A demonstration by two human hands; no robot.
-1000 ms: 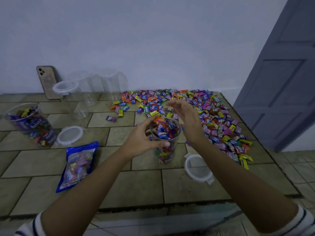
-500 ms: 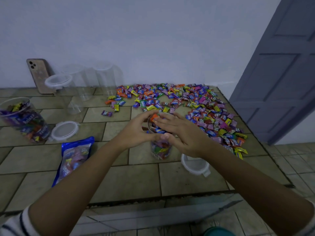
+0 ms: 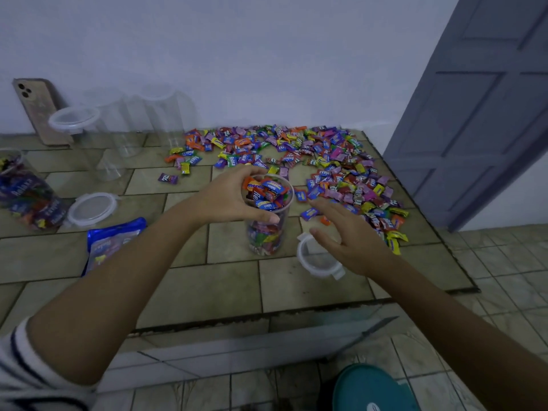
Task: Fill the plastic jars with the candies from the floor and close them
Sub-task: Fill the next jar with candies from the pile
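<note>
A clear plastic jar (image 3: 268, 232) stands upright on the raised tiled floor, filled to its rim with wrapped candies. My left hand (image 3: 228, 200) grips the jar near its top. My right hand (image 3: 348, 232) hovers open just right of the jar, above a clear lid (image 3: 317, 261) lying on the tiles; it holds nothing. A wide spread of colourful wrapped candies (image 3: 326, 164) covers the floor behind and to the right of the jar.
A second candy-filled jar (image 3: 28, 194) stands at far left, a loose lid (image 3: 93, 207) and a blue candy bag (image 3: 111, 243) beside it. Several empty clear jars (image 3: 118, 129) and a phone (image 3: 38, 111) line the wall. A grey door (image 3: 480, 108) is right; a teal object (image 3: 373, 390) below.
My right hand left the top of the jar and swung down to the right, over the lid. My left hand kept its grip on the jar.
</note>
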